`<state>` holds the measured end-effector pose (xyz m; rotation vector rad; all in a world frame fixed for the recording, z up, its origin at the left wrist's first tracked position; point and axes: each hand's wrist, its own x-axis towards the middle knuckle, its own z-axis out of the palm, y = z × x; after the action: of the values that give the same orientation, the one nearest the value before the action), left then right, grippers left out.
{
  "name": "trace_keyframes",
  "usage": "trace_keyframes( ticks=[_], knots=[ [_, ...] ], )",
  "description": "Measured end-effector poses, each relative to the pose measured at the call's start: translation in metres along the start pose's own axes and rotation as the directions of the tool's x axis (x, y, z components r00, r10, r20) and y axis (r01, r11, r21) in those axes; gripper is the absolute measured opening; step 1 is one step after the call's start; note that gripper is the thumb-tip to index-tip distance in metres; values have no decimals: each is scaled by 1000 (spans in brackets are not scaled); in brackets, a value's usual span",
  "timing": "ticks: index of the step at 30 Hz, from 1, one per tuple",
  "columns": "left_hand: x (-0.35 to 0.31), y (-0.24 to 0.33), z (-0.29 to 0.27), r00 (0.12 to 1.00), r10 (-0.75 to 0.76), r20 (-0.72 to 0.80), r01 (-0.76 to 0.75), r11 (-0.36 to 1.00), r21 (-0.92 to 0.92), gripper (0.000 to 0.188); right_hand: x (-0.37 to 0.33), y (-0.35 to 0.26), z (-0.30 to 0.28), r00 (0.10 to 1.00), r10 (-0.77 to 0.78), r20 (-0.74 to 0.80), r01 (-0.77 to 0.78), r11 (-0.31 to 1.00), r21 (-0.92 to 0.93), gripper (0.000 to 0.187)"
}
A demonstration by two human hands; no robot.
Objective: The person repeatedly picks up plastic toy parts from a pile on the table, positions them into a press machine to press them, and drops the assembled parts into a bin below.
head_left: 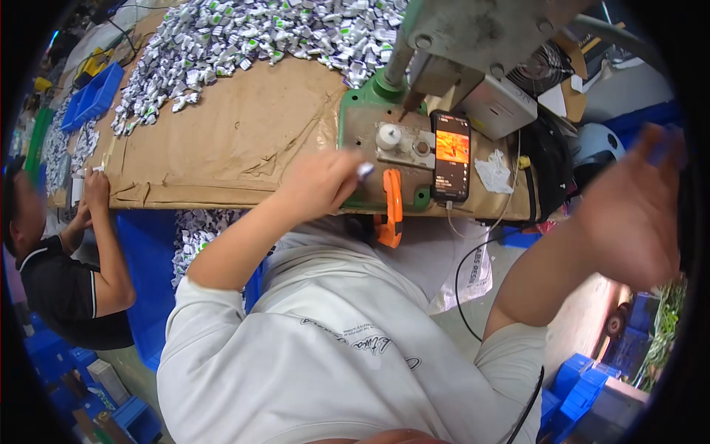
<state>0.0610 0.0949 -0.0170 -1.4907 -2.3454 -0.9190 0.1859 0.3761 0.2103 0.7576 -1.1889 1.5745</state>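
- Pinching small white part (364, 170) in left hand (322, 183), just left of orange handle (393, 207), by green press base (359, 129).
- Holding right hand (629, 211) up, well off to the right; blurred, can't tell grip.
- Could crush fingers if lowering press tip (409, 107) while reaching under.
- Might spoil part if seating it askew on white round piece (388, 135).
- Could knock phone (451, 159) or snag cable (462, 231) if sweeping right hand across.
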Motion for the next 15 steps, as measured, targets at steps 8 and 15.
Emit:
trace_keyframes(
  ticks=[8,15],
  knots=[
    [-192,-46,-77,978,-185,-92,201,953,225,24,-169,108,-126,820,372,-436,-569,616,-545,26],
    [-165,-49,-91,996,-15,-91,38,966,254,20,-206,114,-172,677,468,-568,-716,596,-363,23]
  ],
)
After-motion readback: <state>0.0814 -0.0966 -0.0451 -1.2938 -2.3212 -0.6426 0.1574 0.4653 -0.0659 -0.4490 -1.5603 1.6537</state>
